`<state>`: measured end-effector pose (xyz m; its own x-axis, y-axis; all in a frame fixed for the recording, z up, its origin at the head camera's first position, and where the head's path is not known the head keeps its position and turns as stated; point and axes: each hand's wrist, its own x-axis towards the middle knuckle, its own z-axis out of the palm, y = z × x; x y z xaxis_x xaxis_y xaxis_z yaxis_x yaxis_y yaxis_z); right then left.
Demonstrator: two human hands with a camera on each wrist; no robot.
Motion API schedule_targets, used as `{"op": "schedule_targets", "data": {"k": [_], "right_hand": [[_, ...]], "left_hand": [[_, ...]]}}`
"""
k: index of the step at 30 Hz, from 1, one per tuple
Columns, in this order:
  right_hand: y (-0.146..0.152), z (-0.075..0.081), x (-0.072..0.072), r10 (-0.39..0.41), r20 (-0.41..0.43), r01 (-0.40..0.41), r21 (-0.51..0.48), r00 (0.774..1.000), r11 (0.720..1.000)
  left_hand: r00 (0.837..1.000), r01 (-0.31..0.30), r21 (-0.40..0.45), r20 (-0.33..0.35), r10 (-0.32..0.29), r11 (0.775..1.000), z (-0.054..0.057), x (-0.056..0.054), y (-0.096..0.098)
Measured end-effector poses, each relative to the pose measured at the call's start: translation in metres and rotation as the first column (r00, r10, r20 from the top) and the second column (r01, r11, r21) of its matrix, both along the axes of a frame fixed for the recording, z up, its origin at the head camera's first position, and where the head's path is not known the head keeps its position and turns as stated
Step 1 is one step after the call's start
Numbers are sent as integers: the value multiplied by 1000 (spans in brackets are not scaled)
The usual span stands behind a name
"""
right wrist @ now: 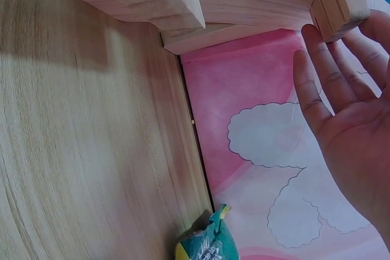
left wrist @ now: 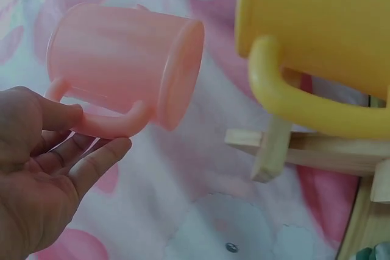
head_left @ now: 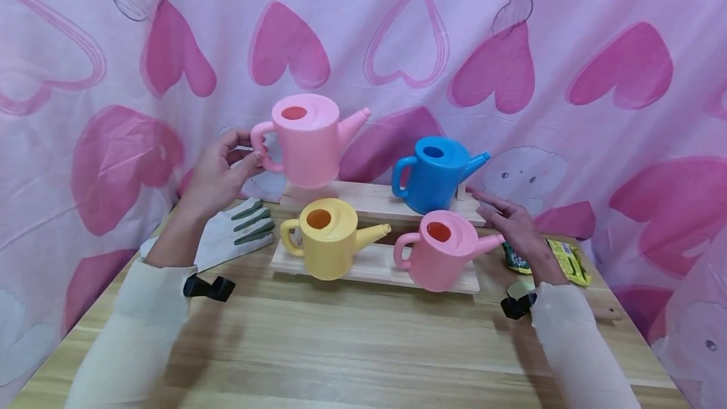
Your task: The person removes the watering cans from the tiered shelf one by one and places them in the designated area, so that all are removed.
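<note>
My left hand (head_left: pixel 218 172) pinches the handle of a pink watering can (head_left: pixel 309 144), raised above the left end of the wooden stand's upper tier (head_left: pixel 363 197). In the left wrist view, thumb and fingers meet on that handle (left wrist: pixel 109 125). My right hand (head_left: pixel 514 226) holds the right end of the upper tier, with thumb and fingers on either side of the wood end (right wrist: pixel 338 7). A blue watering can (head_left: pixel 434 178) stands on that tier near the hand. On the lower tier (head_left: pixel 377 264) are a yellow watering can (head_left: pixel 329 245) and another pink one (head_left: pixel 443 254).
White-and-green gloves (head_left: pixel 238 235) lie left of the stand. Right of it lie green and yellow packets (head_left: pixel 568 260) and a wooden handle (head_left: pixel 606 313), partly behind my right forearm. A pink heart-patterned curtain (head_left: pixel 409 36) hangs behind the wooden table (head_left: pixel 352 346).
</note>
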<state>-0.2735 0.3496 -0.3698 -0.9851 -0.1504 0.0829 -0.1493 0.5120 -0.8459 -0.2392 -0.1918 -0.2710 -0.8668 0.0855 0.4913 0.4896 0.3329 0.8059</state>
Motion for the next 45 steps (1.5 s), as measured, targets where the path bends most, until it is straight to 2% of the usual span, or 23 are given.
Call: {"op": "schedule_targets", "data": {"k": [6, 10, 15, 19, 23, 28, 34, 39, 42, 45], "right_hand": [[0, 2, 1, -26, 22, 25, 19, 999, 999], [1, 2, 1, -27, 25, 26, 15, 999, 1000], [3, 2, -1, -17, 15, 17, -2, 1000, 1000], [4, 2, -1, -6, 17, 6, -9, 1000, 1000], [6, 1, -1, 4, 11, -4, 9, 1000, 1000], [4, -1, -1, -2, 15, 2, 3, 1000, 1000], [3, -2, -1, -24, 33, 25, -22, 999, 999], [4, -3, -2, -14, 19, 15, -40, 1000, 999], [4, -4, -1, -13, 28, 14, -53, 1000, 998], [2, -4, 0, -17, 36, 20, -66, 999, 998]], "left_hand": [[999, 39, -17, 11, -39, 999, 10, 21, -1], [996, 94, -26, -7, -94, 995, 13, 33, 4], [983, 183, -39, -15, -184, 982, 15, 50, 15], [969, 245, -53, -6, -245, 968, 11, 62, 27], [936, 352, -28, 15, -351, 936, 4, 71, 43], [871, 485, 35, 73, -486, 874, -9, 83, 67], [812, 566, 25, 154, -563, 824, -25, 94, 96], [747, 644, 38, 182, -639, 764, -47, 98, 119], [724, 672, 29, 182, -665, 740, -61, 99, 132], [700, 693, 26, 211, -682, 720, -73, 100, 143]]}}
